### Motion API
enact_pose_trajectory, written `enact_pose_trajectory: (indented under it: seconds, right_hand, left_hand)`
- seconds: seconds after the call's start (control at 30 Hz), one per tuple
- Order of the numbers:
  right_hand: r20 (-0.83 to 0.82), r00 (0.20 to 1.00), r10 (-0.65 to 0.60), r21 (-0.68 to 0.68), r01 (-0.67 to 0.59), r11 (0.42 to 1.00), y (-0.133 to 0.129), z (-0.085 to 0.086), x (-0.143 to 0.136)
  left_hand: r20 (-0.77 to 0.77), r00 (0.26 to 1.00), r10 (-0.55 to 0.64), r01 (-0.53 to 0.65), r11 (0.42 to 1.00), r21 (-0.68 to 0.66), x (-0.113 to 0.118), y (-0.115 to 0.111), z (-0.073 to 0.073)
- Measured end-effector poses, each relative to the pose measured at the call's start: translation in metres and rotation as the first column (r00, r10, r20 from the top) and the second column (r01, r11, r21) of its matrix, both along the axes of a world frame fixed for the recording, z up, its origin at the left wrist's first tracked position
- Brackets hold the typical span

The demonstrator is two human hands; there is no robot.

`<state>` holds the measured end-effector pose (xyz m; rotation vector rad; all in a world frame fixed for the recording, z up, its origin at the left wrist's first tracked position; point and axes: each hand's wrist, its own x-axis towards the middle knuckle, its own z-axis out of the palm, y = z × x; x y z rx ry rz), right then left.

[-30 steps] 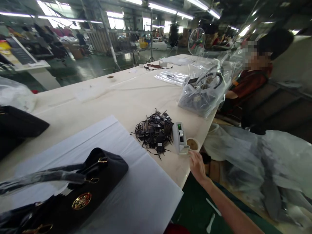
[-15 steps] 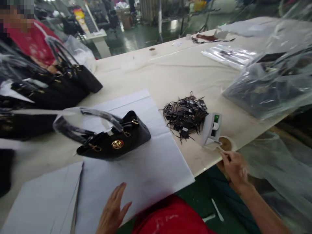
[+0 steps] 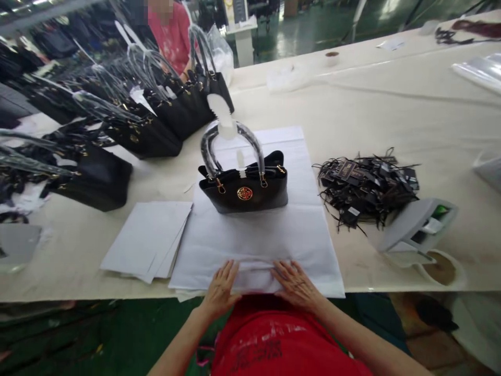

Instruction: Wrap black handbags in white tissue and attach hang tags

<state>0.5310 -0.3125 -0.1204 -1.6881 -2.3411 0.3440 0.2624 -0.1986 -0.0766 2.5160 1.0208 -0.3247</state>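
Note:
A black handbag with a round gold emblem stands upright on white paper. Its two handles are wrapped in clear plastic, and a white piece sticks up by them. Both palms lie on the paper near the table's front edge. My left hand rests there with fingers stretched forward, holding nothing. To its right, my right hand lies flat with fingers spread, also holding nothing. The paper is slightly creased between the hands, and the bag stands beyond them, untouched.
Black hang tags on strings are heaped at right, beside a grey tape dispenser and a tan roll. A stack of white sheets lies at left. More black bags stand behind it. A person in red is farther back.
My right hand has left the roll by the dispenser and come down on the paper. My left hand now rests on the front of the paper too. The view has swung left.

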Motion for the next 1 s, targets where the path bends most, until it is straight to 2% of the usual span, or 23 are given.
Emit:
enact_pose_trajectory:
  seconds: [0.1,0.23,0.33,0.43,0.53,0.63,0.77,0.9,1.0]
  right_hand:
    - [-0.052,0.998,-0.032,-0.051,0.029,0.998,0.006,0.011,0.002]
    - [-0.095,0.985,-0.147,-0.156,0.131,0.979,0.017,0.03,-0.004]
    - [-0.099,0.978,-0.182,-0.181,0.163,0.97,0.025,0.037,-0.008]
    - [-0.059,0.975,-0.215,-0.184,0.201,0.962,0.031,0.039,-0.013]
    - [0.013,0.971,-0.239,-0.195,0.237,0.952,0.036,0.043,-0.022]
    - [-0.003,0.967,-0.254,-0.054,0.254,0.966,0.044,0.057,-0.029]
    - [-0.102,0.968,-0.229,0.194,0.245,0.95,0.074,0.097,-0.029]
    - [-0.05,0.95,-0.307,0.295,0.308,0.905,0.128,0.142,-0.01]
    - [0.008,0.932,-0.363,0.337,0.339,0.879,0.171,0.169,0.01]
  left_hand:
    - [0.05,0.999,0.005,-0.007,0.999,0.033,-0.004,-0.006,0.0]
    - [0.086,0.996,-0.014,0.006,0.996,0.087,0.011,-0.008,0.001]
    - [0.124,0.992,-0.033,0.008,0.981,0.194,0.027,-0.005,-0.003]
    - [0.171,0.983,-0.063,0.001,0.942,0.336,0.04,-0.001,-0.008]
    - [0.207,0.976,-0.073,-0.022,0.906,0.423,0.051,0.006,-0.004]
    - [0.252,0.965,-0.072,-0.064,0.868,0.493,0.063,0.016,0.016]
    - [0.32,0.942,-0.104,-0.113,0.798,0.591,0.083,0.042,0.059]
    - [0.361,0.92,-0.152,-0.149,0.716,0.682,0.109,0.091,0.104]
    - [0.381,0.907,-0.178,-0.179,0.657,0.732,0.129,0.134,0.129]
